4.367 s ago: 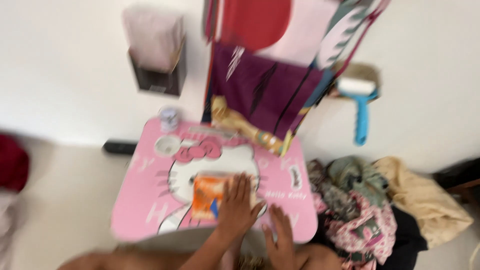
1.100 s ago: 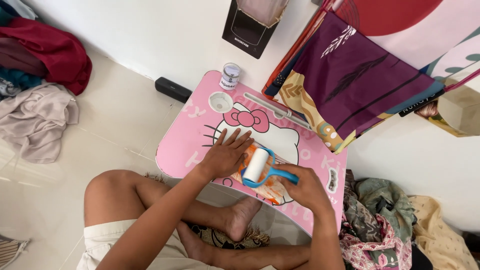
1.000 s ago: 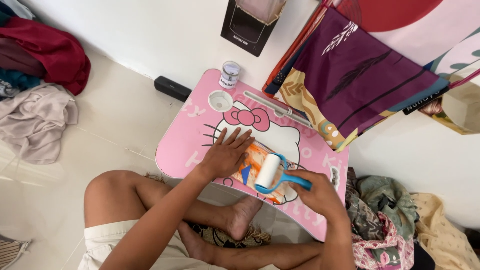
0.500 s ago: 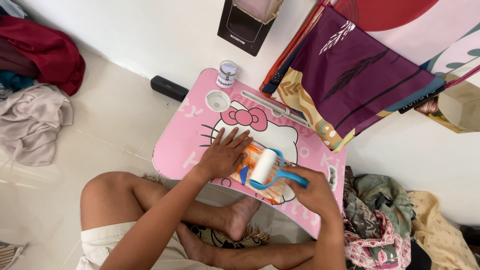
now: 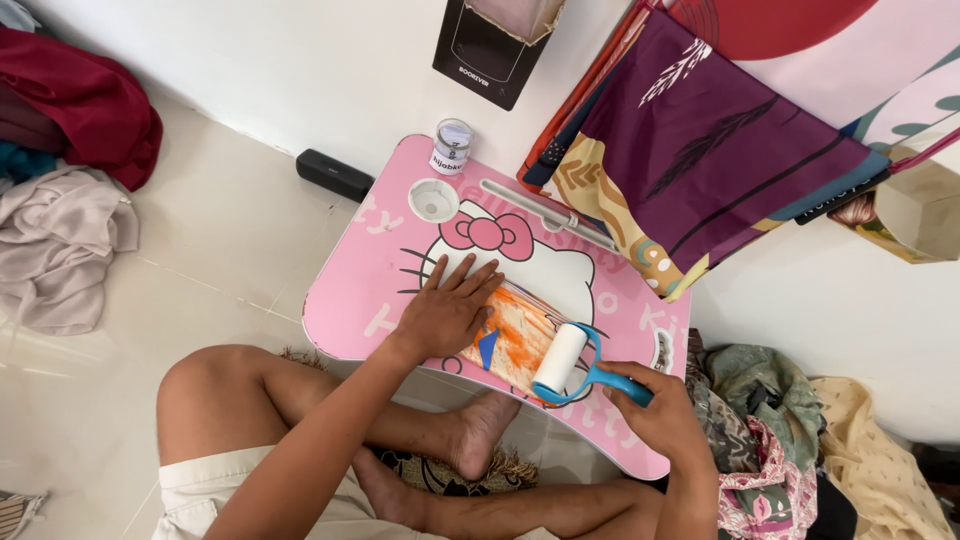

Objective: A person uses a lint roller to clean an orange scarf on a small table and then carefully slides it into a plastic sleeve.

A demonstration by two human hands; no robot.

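Observation:
A pink cartoon-cat lap table [image 5: 385, 265] stands on the floor over my crossed legs. On it lies a folded orange and white cloth [image 5: 512, 335]. My left hand [image 5: 447, 308] lies flat on the cloth's left end, fingers spread. My right hand [image 5: 660, 415] grips the blue handle of a white lint roller [image 5: 561, 362], whose roll rests on the cloth's right end.
A small round jar [image 5: 451, 147] and a white cup recess [image 5: 434, 198] sit at the table's far left corner. A black bar [image 5: 335, 174] lies by the wall. Clothes are piled at left [image 5: 60, 240] and right [image 5: 770, 440]. Patterned fabric [image 5: 700, 140] hangs behind the table.
The roller has gone back and forth over the cloth and now sits at its right end. My left hand has stayed pressed on the cloth.

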